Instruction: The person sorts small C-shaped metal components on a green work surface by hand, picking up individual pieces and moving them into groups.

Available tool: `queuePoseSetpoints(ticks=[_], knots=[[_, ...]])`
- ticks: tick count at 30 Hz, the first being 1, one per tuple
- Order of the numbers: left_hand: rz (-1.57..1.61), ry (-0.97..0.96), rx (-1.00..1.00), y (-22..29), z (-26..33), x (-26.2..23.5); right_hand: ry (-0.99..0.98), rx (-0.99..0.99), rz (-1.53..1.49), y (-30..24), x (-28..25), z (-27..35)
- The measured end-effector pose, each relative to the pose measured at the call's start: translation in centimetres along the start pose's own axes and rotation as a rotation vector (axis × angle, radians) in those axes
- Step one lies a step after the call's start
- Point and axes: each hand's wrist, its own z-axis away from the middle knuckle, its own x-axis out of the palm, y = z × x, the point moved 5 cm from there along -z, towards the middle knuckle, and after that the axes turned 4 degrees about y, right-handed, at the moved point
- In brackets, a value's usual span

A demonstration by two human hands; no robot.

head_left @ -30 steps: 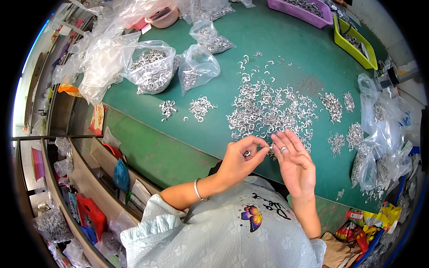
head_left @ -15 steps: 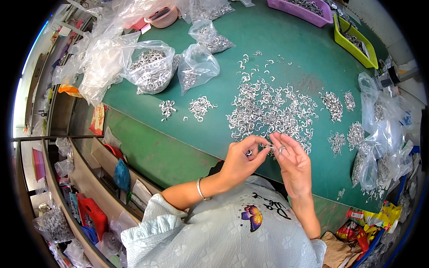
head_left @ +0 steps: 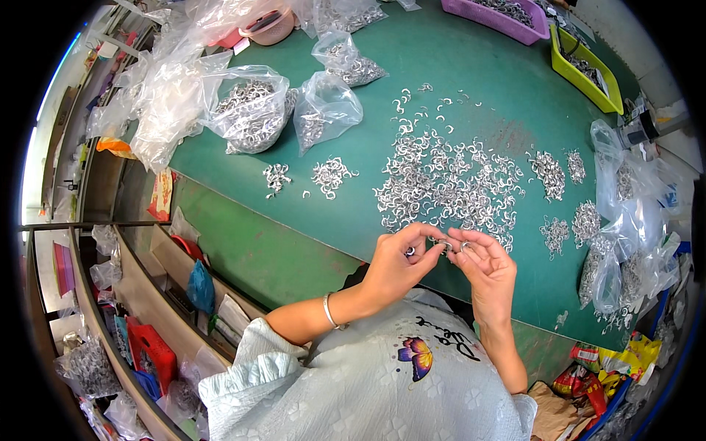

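Note:
Over the near edge of the green table (head_left: 294, 209), my left hand (head_left: 401, 261) pinches a small curved metal piece (head_left: 444, 244) between thumb and fingertips. My right hand (head_left: 485, 268) meets it there, thumb and forefinger closed at the same piece's other side; more bits may lie in its curled fingers, too small to make out. Just beyond both hands spreads a big loose pile of silvery C-shaped metal pieces (head_left: 448, 176). Two small heaps of like pieces, one (head_left: 331, 176) bigger than the other (head_left: 276, 178), lie to the left.
Clear bags of metal pieces (head_left: 254, 121) stand at the far left of the table. Small heaps (head_left: 548, 175) and more filled bags (head_left: 632, 235) sit at the right. A purple basket (head_left: 507, 26) and a yellow-green basket (head_left: 585, 73) are far right. Shelving (head_left: 140, 309) stands at left.
My right hand's raised fingers have curled in and its thumb and forefinger have closed near the left fingertips. My left hand has barely moved.

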Motion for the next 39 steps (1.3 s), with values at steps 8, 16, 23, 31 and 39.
queuePoseSetpoints(ticks=[8,16,23,31,39], knots=[[0.011,-0.01,-0.022,-0.31,0.13,0.0,-0.011,-0.033,0.109,-0.07,0.09,0.38],[0.042,-0.027,-0.001,-0.11,0.21,0.2,-0.008,-0.038,0.138,-0.38,0.6,0.61],[0.063,-0.069,-0.019,0.16,0.29,0.32,-0.006,-0.028,0.125,-0.06,0.41,0.51],[0.084,-0.099,-0.003,0.45,0.33,0.33,-0.012,-0.029,0.118,-0.1,0.32,0.51],[0.1,-0.095,0.0,0.45,0.36,0.26,-0.004,-0.052,0.127,-0.18,0.37,0.55]])
